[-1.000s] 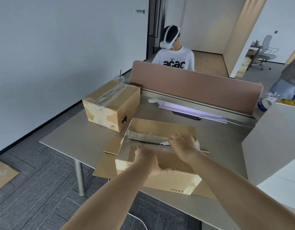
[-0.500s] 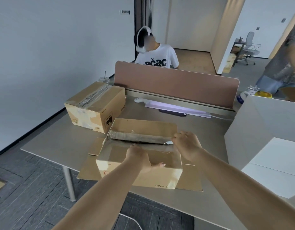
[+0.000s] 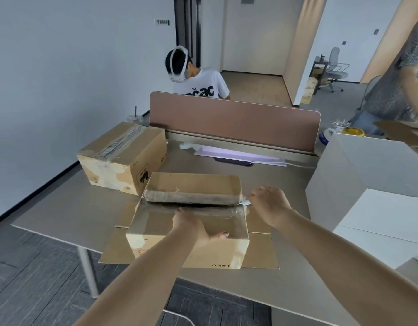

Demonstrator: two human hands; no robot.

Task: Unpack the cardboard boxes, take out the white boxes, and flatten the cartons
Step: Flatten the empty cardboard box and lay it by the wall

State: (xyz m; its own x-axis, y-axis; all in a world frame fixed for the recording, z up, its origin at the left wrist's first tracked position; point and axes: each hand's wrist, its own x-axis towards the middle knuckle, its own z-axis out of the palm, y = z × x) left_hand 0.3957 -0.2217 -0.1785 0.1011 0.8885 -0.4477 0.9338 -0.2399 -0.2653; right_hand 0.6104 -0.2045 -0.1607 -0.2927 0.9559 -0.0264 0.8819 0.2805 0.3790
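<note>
The carton (image 3: pixel 156 231) I was working on sat near the front edge of the desk (image 3: pixel 62 208), on top of a flattened cardboard sheet (image 3: pixel 262 255) that stuck out on both of its sides. Its two top flaps were parted along the taped seam, with a dark slit running from left to right between them.

My left hand (image 3: pixel 191 228) lay palm down on the near flap, fingers reaching forward to the slit and thumb spread out to the right, pressing on the cardboard without gripping anything. My right hand (image 3: pixel 269 205) was at the right end of the seam, just off the carton's far right corner. Its fingers were curled around a pale sliver (image 3: pixel 246 203) that poked out toward the slit; I could not tell whether it was a blade or a scrap of tape.

A second carton (image 3: pixel 123 158), taped along its top, stood behind and to the left, its near corner just beside the open one. Tall white boxes (image 3: pixel 368 165) stood along the desk's right edge, well apart from my hands. A brown divider panel (image 3: pixel 233 118) ran along the back edge. A person in a white shirt (image 3: pixel 203 85) wearing a headset stood behind it, and another person (image 3: pixel 396 85) was at the far right.
</note>
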